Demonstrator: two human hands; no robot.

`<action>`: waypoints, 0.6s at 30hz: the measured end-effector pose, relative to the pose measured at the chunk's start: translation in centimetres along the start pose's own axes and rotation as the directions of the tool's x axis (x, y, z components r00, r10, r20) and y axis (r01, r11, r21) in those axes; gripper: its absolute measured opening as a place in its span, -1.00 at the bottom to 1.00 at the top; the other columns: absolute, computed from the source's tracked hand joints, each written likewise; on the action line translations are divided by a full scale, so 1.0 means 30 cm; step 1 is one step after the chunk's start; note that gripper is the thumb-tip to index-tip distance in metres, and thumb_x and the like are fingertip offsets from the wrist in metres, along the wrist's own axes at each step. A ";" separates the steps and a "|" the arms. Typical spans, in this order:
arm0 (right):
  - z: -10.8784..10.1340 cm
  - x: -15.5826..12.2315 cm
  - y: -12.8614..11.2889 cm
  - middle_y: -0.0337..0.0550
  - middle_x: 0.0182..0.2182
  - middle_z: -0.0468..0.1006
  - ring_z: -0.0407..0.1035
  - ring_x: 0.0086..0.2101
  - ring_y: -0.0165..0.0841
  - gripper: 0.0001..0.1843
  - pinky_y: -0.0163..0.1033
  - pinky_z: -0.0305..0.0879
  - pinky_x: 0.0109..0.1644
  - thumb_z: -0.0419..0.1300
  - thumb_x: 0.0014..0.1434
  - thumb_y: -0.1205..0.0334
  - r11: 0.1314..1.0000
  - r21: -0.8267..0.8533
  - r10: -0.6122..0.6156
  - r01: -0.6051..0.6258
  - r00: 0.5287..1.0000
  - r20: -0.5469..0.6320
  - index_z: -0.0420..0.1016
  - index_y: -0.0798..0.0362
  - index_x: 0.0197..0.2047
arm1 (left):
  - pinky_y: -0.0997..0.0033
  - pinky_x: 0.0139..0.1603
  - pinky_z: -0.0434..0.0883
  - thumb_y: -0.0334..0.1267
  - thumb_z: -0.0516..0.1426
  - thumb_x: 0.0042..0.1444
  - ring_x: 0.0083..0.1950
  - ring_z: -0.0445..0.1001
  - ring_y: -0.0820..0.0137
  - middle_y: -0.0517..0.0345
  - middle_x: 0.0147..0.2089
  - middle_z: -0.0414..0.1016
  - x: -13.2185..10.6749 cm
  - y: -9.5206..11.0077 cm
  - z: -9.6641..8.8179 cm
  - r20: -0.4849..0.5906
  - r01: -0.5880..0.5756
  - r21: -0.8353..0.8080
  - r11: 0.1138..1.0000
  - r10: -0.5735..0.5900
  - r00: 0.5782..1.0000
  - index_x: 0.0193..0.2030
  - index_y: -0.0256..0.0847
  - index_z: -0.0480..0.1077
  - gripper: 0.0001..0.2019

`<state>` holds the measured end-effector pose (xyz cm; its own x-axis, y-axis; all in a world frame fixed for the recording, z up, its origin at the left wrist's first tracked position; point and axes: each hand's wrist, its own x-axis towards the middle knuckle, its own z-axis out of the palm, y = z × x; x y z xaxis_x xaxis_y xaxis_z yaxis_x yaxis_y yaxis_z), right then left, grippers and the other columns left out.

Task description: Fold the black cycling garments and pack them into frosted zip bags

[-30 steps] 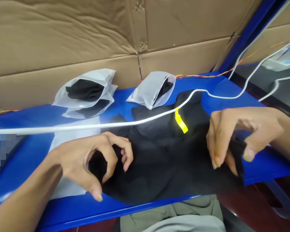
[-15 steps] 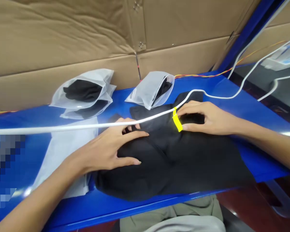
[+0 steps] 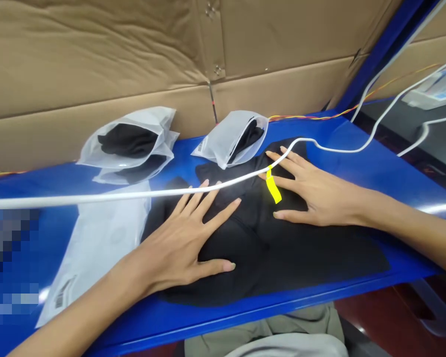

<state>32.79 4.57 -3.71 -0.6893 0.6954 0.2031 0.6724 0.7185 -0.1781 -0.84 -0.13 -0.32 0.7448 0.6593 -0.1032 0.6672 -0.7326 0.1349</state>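
**A:** Hands, quick: what're they doing?

**B:** Both are lying open, palms down, fingers spread, not gripping anything. L hand [image 3: 174, 248] is resting on the black garment [image 3: 315, 253], and R hand [image 3: 315, 198] is resting on it too, further right.

**A:** And the garment's lying where?

**B:** Spread flat on the blue counter [image 3: 245, 310], under & btwn both hands, w/ a yellow tag [image 3: 273, 186] sitting on it just beside R hand. A white cable [image 3: 96, 200] is running across it, right at L hand's fingertips.

**A:** Containers?

**B:** Nearest is a flat white poly bag [image 3: 96, 248], lying on the counter next to L hand, w/ a barcode label [image 3: 61, 292] at its near end. Can't tell if anything's inside.

**A:** Further back?

**B:** Three frosted zip bags. Two are lying stacked at the left, the top one [image 3: 126, 144] & the lower one [image 3: 134, 172] each holding folded black cloth [image 3: 126, 140]. The third [image 3: 223, 141] is lying alone, nearer the garment, also w/ black cloth [image 3: 250, 136] inside.

**A:** Behind those?

**B:** Orange-yellow wires [image 3: 308, 118] are running along the counter's back edge, and cardboard sheets [image 3: 96, 59] are lining the wall.
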 end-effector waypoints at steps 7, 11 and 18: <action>0.013 -0.002 -0.040 0.13 0.56 0.09 -0.11 0.53 0.29 -0.20 0.60 -0.08 0.48 0.06 0.42 -0.35 0.999 -0.018 -0.047 0.048 0.997 0.068 0.31 -0.07 0.52 | -0.58 0.52 0.01 0.44 0.12 0.26 0.68 -0.24 -0.33 -0.22 0.71 -0.26 0.019 -0.027 -0.006 0.047 0.040 -0.040 0.998 -0.038 0.998 0.66 0.07 -0.06 -0.03; 0.022 -0.007 -0.025 0.08 0.59 -0.01 -0.15 0.53 0.27 -0.14 0.63 -0.13 0.48 0.05 0.41 -0.40 1.000 -0.003 -0.010 0.010 0.993 0.117 0.13 -0.15 0.59 | -0.59 0.53 -0.03 0.48 0.12 0.23 0.68 -0.30 -0.33 -0.14 0.72 -0.30 0.020 -0.042 -0.011 0.070 0.087 -0.042 0.995 -0.084 0.994 0.65 0.11 -0.05 -0.02; 0.024 0.006 0.019 0.02 0.60 -0.04 -0.24 0.56 0.21 -0.14 0.61 -0.18 0.50 0.04 0.42 -0.39 0.999 0.017 -0.029 0.027 0.993 0.118 0.05 -0.18 0.61 | -0.58 0.55 -0.10 0.49 0.08 0.25 0.69 -0.35 -0.34 -0.01 0.73 -0.34 0.019 -0.055 -0.009 0.076 0.118 -0.068 0.991 -0.113 0.991 0.65 0.17 -0.09 -0.05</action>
<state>32.84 5.13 -4.48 -0.7355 0.6711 0.0930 0.6489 0.7372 -0.1885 -1.53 1.50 -0.34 0.6635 0.7229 -0.1927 0.7480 -0.6363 0.1888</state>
